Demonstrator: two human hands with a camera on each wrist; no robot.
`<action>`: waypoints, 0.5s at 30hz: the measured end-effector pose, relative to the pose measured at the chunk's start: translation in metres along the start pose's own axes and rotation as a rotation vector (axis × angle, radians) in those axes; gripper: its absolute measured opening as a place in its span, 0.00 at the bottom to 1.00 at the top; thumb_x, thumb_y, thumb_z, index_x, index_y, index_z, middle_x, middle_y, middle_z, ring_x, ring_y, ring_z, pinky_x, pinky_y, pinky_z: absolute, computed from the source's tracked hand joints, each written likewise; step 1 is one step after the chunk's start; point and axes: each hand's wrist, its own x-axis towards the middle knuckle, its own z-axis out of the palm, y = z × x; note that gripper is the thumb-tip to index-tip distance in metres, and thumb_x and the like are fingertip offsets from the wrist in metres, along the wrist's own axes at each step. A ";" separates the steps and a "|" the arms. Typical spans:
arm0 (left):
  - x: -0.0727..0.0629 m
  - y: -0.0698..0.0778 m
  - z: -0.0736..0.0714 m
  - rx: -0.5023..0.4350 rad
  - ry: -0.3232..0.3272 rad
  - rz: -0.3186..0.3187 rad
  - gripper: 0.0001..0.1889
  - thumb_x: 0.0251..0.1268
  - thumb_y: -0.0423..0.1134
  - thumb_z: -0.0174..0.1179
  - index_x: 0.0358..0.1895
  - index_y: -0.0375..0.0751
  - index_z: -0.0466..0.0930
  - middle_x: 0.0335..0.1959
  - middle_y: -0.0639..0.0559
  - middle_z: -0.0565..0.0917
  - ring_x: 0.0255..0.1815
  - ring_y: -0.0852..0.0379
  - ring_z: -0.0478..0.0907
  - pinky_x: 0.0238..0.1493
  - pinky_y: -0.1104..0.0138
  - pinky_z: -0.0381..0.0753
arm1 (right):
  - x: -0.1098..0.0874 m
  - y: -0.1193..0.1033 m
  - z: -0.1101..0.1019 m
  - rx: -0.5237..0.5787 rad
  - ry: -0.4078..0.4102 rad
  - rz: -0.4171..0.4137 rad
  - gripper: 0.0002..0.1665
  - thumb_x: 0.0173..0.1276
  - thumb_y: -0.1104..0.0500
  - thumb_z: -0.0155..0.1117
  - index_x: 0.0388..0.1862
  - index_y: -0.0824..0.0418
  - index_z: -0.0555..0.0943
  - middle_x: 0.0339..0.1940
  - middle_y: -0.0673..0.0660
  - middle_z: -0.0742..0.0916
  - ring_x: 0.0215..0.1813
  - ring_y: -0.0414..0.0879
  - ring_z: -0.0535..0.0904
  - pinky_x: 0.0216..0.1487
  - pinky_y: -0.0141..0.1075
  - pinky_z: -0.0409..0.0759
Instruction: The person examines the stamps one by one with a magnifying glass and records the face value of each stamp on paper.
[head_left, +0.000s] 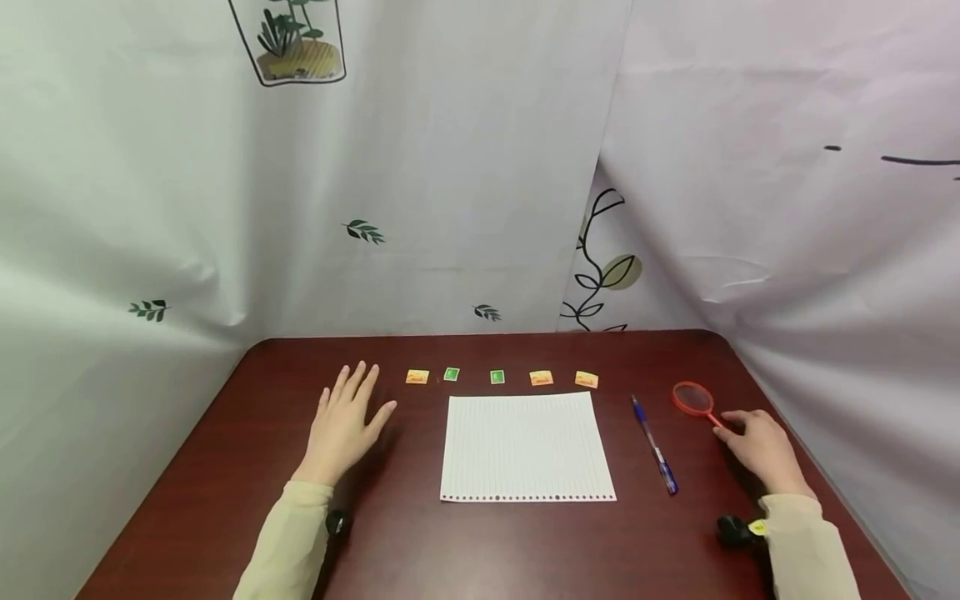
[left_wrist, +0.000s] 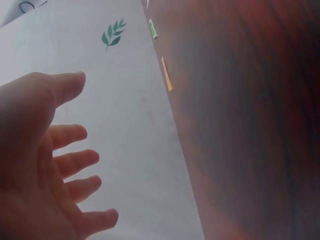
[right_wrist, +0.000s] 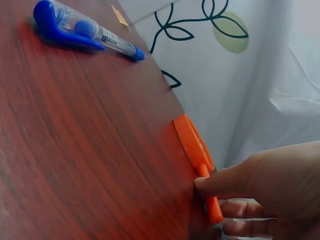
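On the right of the table, my right hand (head_left: 763, 451) pinches the handle of a red magnifying glass (head_left: 693, 399) between thumb and fingers. In the right wrist view, the thumb lies on one side of the orange-red handle (right_wrist: 214, 209) and the fingers on the other; the round frame points away from the hand. My left hand (head_left: 341, 429) is over the left of the table with fingers spread and straight, holding nothing. The left wrist view shows its palm and fingers apart from any object. The nearest thing to it is a small orange paper piece (head_left: 417, 377).
A lined sheet of paper (head_left: 528, 448) lies mid-table. Right of it is a blue pen (head_left: 654, 445). Behind the sheet runs a row of small stamp-like pieces, green (head_left: 497, 377) and orange (head_left: 587, 380). A printed white curtain (head_left: 450, 167) hangs behind the table.
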 end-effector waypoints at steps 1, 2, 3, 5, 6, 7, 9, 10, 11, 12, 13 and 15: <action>-0.001 -0.001 0.000 -0.004 -0.002 0.000 0.38 0.73 0.54 0.58 0.78 0.37 0.60 0.78 0.34 0.60 0.80 0.35 0.48 0.73 0.36 0.48 | 0.000 0.000 0.000 0.011 0.002 0.004 0.21 0.70 0.62 0.65 0.52 0.80 0.78 0.41 0.75 0.79 0.40 0.67 0.76 0.40 0.59 0.76; -0.001 -0.001 0.001 -0.007 -0.001 0.001 0.37 0.74 0.53 0.58 0.77 0.36 0.61 0.77 0.34 0.60 0.80 0.35 0.49 0.73 0.36 0.50 | 0.000 -0.001 0.000 0.023 0.001 0.011 0.20 0.70 0.61 0.64 0.50 0.79 0.79 0.37 0.70 0.80 0.36 0.62 0.76 0.35 0.54 0.76; -0.002 -0.002 0.001 -0.010 0.002 0.003 0.36 0.74 0.52 0.58 0.77 0.36 0.62 0.77 0.33 0.61 0.79 0.34 0.49 0.73 0.36 0.51 | 0.000 -0.001 0.001 0.034 -0.002 0.019 0.19 0.71 0.61 0.64 0.49 0.78 0.79 0.33 0.66 0.80 0.32 0.58 0.75 0.32 0.49 0.74; -0.004 -0.004 0.002 -0.021 0.018 0.005 0.34 0.74 0.50 0.58 0.76 0.35 0.64 0.76 0.33 0.63 0.79 0.35 0.52 0.73 0.38 0.54 | -0.001 -0.002 0.002 0.050 -0.014 0.036 0.17 0.72 0.61 0.63 0.47 0.77 0.79 0.29 0.60 0.79 0.29 0.51 0.71 0.28 0.42 0.69; -0.004 -0.004 0.003 -0.032 0.031 0.005 0.33 0.74 0.49 0.59 0.75 0.35 0.65 0.75 0.33 0.64 0.78 0.35 0.54 0.72 0.39 0.56 | -0.002 -0.003 0.002 0.058 -0.024 0.047 0.17 0.72 0.61 0.62 0.46 0.77 0.79 0.27 0.57 0.79 0.28 0.49 0.70 0.27 0.40 0.66; -0.004 -0.005 0.003 -0.043 0.046 0.006 0.33 0.74 0.48 0.59 0.75 0.35 0.66 0.74 0.34 0.66 0.78 0.35 0.55 0.72 0.40 0.58 | -0.002 -0.002 0.002 0.060 -0.028 0.052 0.17 0.72 0.61 0.62 0.46 0.77 0.79 0.27 0.56 0.79 0.27 0.48 0.70 0.28 0.39 0.66; -0.003 -0.005 0.004 -0.067 0.086 0.012 0.31 0.74 0.47 0.59 0.74 0.35 0.68 0.73 0.35 0.68 0.76 0.35 0.59 0.71 0.41 0.61 | -0.002 -0.003 0.002 0.061 -0.031 0.062 0.17 0.72 0.61 0.62 0.45 0.77 0.79 0.27 0.57 0.79 0.28 0.48 0.70 0.28 0.39 0.66; -0.002 -0.005 0.004 -0.077 0.109 0.018 0.30 0.74 0.46 0.59 0.73 0.35 0.69 0.73 0.36 0.69 0.76 0.35 0.60 0.71 0.42 0.62 | -0.002 -0.003 0.001 0.062 -0.033 0.064 0.16 0.72 0.61 0.61 0.45 0.78 0.78 0.28 0.57 0.80 0.28 0.48 0.70 0.29 0.40 0.67; -0.001 -0.005 0.003 -0.084 0.127 0.024 0.29 0.74 0.45 0.60 0.72 0.35 0.70 0.72 0.36 0.70 0.75 0.35 0.61 0.71 0.42 0.62 | -0.001 -0.003 0.001 0.064 -0.036 0.068 0.16 0.72 0.62 0.61 0.45 0.78 0.78 0.28 0.58 0.80 0.28 0.48 0.71 0.29 0.40 0.68; 0.000 -0.006 0.003 -0.085 0.141 0.031 0.29 0.74 0.45 0.60 0.72 0.35 0.70 0.72 0.36 0.71 0.75 0.36 0.62 0.71 0.42 0.62 | 0.000 -0.003 0.000 0.066 -0.041 0.071 0.16 0.72 0.62 0.61 0.44 0.78 0.78 0.28 0.58 0.81 0.29 0.48 0.71 0.30 0.40 0.68; 0.001 -0.007 0.003 -0.081 0.150 0.042 0.28 0.74 0.45 0.60 0.72 0.35 0.71 0.71 0.36 0.71 0.74 0.35 0.63 0.71 0.43 0.62 | 0.001 -0.004 0.000 0.067 -0.044 0.073 0.16 0.72 0.62 0.60 0.44 0.78 0.78 0.28 0.58 0.81 0.29 0.48 0.71 0.30 0.40 0.68; 0.002 -0.009 0.002 -0.062 0.160 0.066 0.28 0.74 0.45 0.59 0.71 0.34 0.72 0.70 0.35 0.73 0.74 0.36 0.64 0.72 0.44 0.61 | 0.003 -0.006 0.000 0.075 -0.054 0.075 0.16 0.72 0.62 0.59 0.44 0.79 0.78 0.29 0.59 0.81 0.29 0.48 0.72 0.30 0.39 0.69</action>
